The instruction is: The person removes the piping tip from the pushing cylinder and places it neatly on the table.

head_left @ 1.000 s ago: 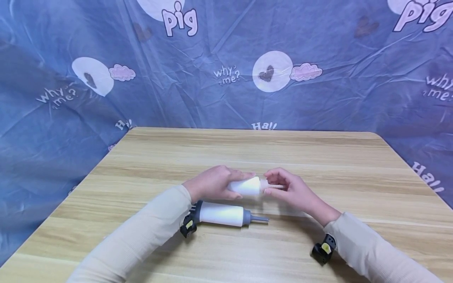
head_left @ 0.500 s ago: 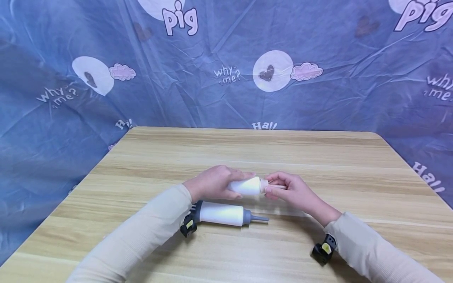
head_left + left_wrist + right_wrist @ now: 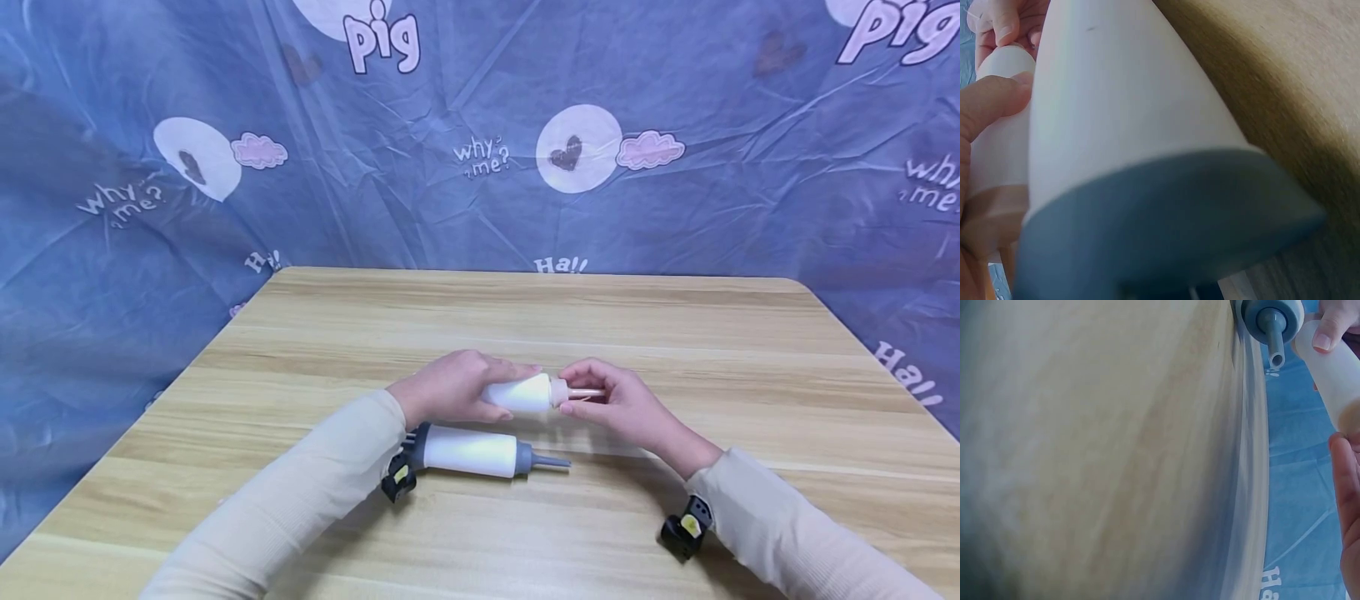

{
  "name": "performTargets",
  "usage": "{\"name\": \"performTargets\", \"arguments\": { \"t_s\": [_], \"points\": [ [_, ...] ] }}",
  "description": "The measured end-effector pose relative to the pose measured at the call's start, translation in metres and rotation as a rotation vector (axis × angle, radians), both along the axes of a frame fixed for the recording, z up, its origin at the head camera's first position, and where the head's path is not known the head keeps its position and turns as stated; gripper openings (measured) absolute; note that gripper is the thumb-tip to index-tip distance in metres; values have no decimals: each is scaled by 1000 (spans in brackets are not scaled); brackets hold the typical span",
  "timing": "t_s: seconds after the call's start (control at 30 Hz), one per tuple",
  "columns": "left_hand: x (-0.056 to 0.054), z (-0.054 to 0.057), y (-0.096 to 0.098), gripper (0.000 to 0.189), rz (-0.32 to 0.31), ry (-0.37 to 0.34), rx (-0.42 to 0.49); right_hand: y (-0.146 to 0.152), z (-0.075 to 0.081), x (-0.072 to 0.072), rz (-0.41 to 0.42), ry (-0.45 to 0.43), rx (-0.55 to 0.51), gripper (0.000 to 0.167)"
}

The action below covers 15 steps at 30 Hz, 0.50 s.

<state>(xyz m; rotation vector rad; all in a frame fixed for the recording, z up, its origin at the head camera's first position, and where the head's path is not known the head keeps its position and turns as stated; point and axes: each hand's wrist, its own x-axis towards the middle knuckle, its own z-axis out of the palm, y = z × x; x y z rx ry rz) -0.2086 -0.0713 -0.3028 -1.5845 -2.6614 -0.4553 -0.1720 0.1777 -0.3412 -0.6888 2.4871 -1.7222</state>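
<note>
Two white hand-held balloon pumps lie side by side in the head view. The farther one, a pump with pale pink ends (image 3: 528, 394), is gripped round its barrel by my left hand (image 3: 459, 388). At its collar, my right hand (image 3: 626, 408) curls thumb and fingers about the thin nozzle (image 3: 587, 393). Nearer to me, the grey-ended pump (image 3: 468, 452) rests on the table, its nozzle pointing right. That pump's barrel (image 3: 1122, 94) fills the left wrist view. My right thumb (image 3: 1346, 481) touches the pink end in the right wrist view; its other fingers are mostly hidden there.
The wood-grained table (image 3: 360, 325) extends around both pumps. Behind it hangs a blue printed cloth (image 3: 420, 200). Small black wrist cameras sit below each forearm; the left camera (image 3: 399, 479) is close to the grey-ended pump's base.
My right fingers closed in on the collar half a second ago, then spread slightly again. The nozzle's visible side looks pinker now. My left hand and the grey-ended pump have stayed in place.
</note>
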Motion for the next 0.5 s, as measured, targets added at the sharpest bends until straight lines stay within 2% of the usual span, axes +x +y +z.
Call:
{"name": "performTargets", "arguments": {
  "t_s": [0.5],
  "points": [
    [2, 0, -1, 65, 14, -16, -3, -1, 1, 1, -41, 69, 60, 33]
  ]
}}
